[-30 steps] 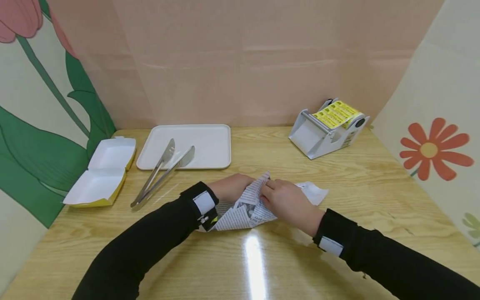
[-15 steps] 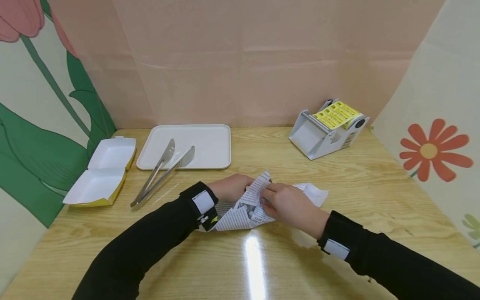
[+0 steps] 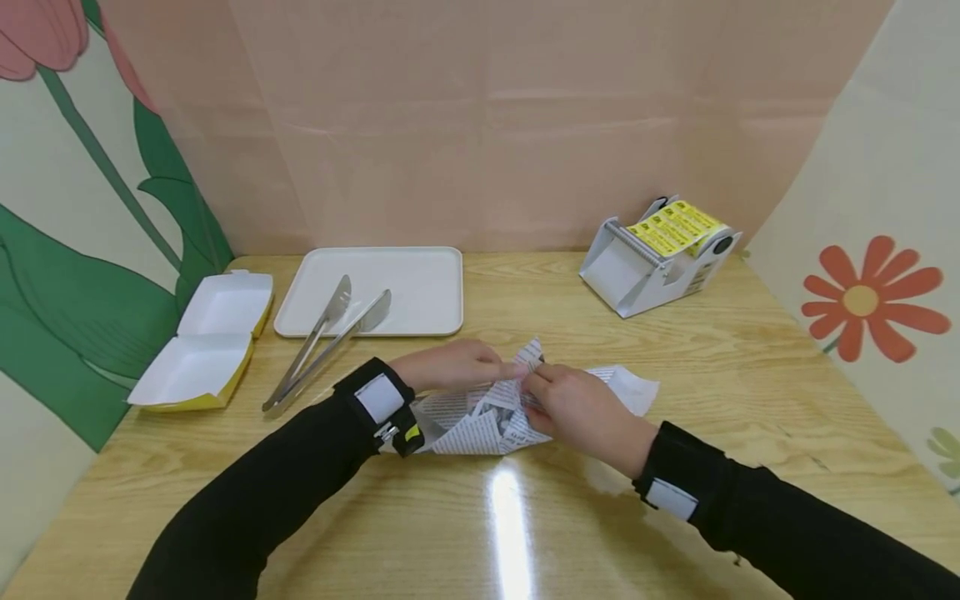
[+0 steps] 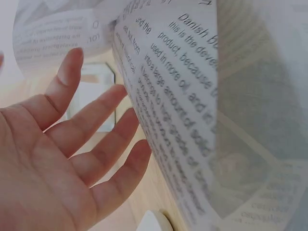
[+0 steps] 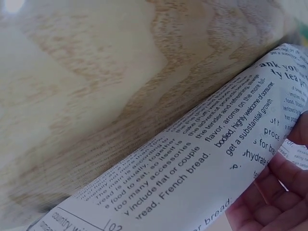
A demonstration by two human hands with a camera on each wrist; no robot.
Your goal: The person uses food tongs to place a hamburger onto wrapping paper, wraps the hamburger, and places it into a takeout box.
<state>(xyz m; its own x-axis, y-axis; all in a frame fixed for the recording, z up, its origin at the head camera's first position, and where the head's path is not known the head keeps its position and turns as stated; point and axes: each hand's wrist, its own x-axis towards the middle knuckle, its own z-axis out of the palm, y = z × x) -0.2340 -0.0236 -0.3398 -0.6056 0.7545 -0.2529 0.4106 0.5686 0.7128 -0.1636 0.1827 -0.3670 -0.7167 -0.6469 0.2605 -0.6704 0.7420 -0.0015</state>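
Observation:
A sheet of newsprint-patterned wrapping paper lies partly folded on the table, a peaked fold standing up in its middle. Anything under the folds is hidden. From the right, my right hand pinches the paper near the peak. The right wrist view shows its curled fingers at the edge of the printed paper. My left hand reaches over the paper's left part, its fingers stretched toward the right hand. In the left wrist view its fingers are spread, with fingertips right at the paper.
Metal tongs lean over the front edge of a white tray at the back. Left of them sits an open white-and-yellow takeout box. A label dispenser with a roll of yellow labels stands at the back right.
My left hand has shifted left and come out from behind the peaked fold, now stretched over the paper. The right hand moved slightly down and still pinches the paper.

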